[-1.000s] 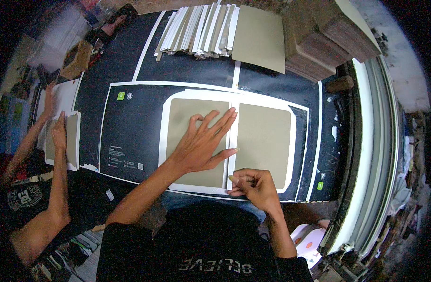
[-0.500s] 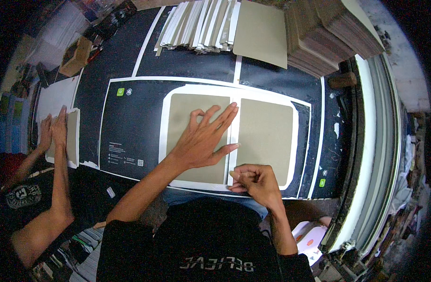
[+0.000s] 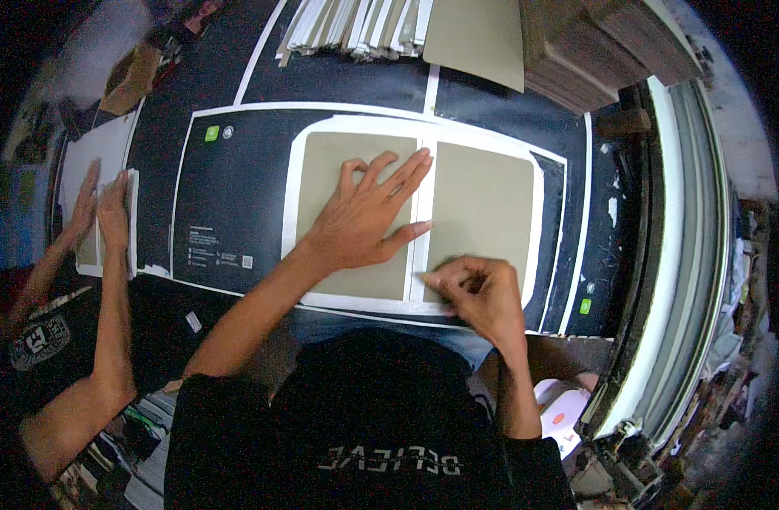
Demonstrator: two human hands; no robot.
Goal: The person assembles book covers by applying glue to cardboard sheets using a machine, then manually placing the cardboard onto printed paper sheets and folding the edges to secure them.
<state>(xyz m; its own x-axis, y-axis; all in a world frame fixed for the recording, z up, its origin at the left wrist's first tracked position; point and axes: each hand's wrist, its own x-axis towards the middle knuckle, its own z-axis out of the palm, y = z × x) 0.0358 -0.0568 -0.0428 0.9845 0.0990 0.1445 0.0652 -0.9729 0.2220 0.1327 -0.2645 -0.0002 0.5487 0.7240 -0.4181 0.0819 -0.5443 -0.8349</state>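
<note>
Two grey-brown boards, the left board (image 3: 321,183) and the right board (image 3: 483,212), lie side by side on a white-edged sheet (image 3: 347,303), parted by a narrow white strip (image 3: 421,221). My left hand (image 3: 360,212) lies spread on the left board, its fingertips and thumb reaching onto the strip. Just nearer to me, my right hand (image 3: 481,293) is closed in a pinch over the strip's near end and the right board. A small yellowish tip shows at its fingertips; blur hides what it is.
At far left another person's hands (image 3: 109,208) press on a pale board. Bundled strips (image 3: 355,30), a loose grey board (image 3: 474,42) and a tall board stack (image 3: 585,55) stand at the back. A long metal-edged bar (image 3: 662,272) runs along the right.
The whole scene has shifted up in the view. My right hand has moved slightly away from me along the strip, its fingers drawn closer together. My left hand keeps its place on the board.
</note>
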